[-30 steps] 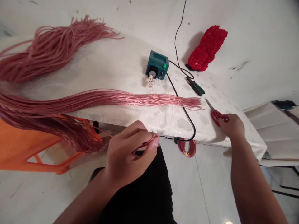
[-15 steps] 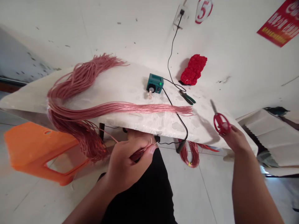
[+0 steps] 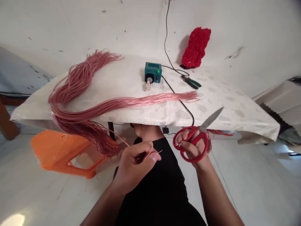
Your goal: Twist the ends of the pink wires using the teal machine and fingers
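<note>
My left hand (image 3: 138, 161) is closed in a pinch on a thin pink cord (image 3: 122, 139). The cord's pale tip sticks out past my thumb, and its other end runs back toward the bundle of pink cords (image 3: 101, 111) on the table. To the right, my right hand (image 3: 197, 150) grips red-handled scissors (image 3: 202, 133) by their loops. Their blades look closed and point up and right over the table edge. A small green machine (image 3: 152, 72) with a lit green button stands on the table beyond both hands.
Green-handled pliers (image 3: 191, 82) and a fuzzy red item (image 3: 197, 47) lie behind, near the wall. A black cable (image 3: 169, 84) crosses the covered table (image 3: 223, 94). An orange stool (image 3: 54, 153) stands at the left.
My right hand has brought the scissors from the far right toward my left hand. The left hand keeps its pinch on the cord. The view has tilted downward.
</note>
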The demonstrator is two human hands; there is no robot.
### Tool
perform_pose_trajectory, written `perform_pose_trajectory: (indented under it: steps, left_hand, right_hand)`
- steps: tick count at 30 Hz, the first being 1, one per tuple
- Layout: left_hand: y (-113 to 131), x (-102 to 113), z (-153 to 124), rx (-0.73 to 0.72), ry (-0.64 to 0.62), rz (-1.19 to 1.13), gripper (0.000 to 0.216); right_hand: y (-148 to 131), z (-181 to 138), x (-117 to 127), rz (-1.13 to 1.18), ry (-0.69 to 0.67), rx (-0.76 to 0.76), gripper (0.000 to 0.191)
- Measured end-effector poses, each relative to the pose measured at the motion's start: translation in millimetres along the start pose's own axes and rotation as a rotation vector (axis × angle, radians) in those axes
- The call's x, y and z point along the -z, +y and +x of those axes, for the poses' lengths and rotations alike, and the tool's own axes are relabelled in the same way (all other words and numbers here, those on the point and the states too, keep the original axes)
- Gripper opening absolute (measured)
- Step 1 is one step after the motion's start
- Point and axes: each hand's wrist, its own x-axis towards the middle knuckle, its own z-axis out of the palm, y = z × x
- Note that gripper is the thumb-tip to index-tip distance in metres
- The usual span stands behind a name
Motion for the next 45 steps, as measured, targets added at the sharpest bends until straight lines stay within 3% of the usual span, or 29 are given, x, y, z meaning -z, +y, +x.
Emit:
perform_pose_trajectory:
  steps: [4,12,17,24,32,38,41,45]
  left_hand:
    - [-8,1,-7,0.072,0.007,0.101,0.026]
    - [-1,2,-8,-0.151,-0.05,0.098,0.023]
    - [-4,1,-9,-0.169,-0.036,0.153,0.021]
    - [-5,1,-14,-0.167,-0.013,0.217,0.023]
    - [-11,6,-9,-0.336,-0.073,0.234,0.017]
    - [-17,7,-12,-0.33,-0.085,0.254,0.014]
    - [-17,7,-13,-0.323,-0.088,0.271,0.015]
    - [-16,7,-12,-0.317,-0.089,0.28,0.021]
  right_hand:
    - [10,-17,-31,-0.048,-0.073,-0.079,0.014]
    - [21,-42,-51,-0.114,-0.068,-0.136,0.015]
    - [14,-51,-61,-0.125,-0.099,-0.172,0.026]
    - [25,-52,-67,-0.062,-0.118,-0.103,0.035]
    - [53,-57,-60,0.183,-0.141,-0.069,0.023]
    - [47,-56,-67,0.172,-0.238,-0.1,0.017]
    - [40,-56,-73,0.175,-0.263,-0.142,0.025]
    - [47,-64,-78,0.149,-0.118,-0.252,0.043]
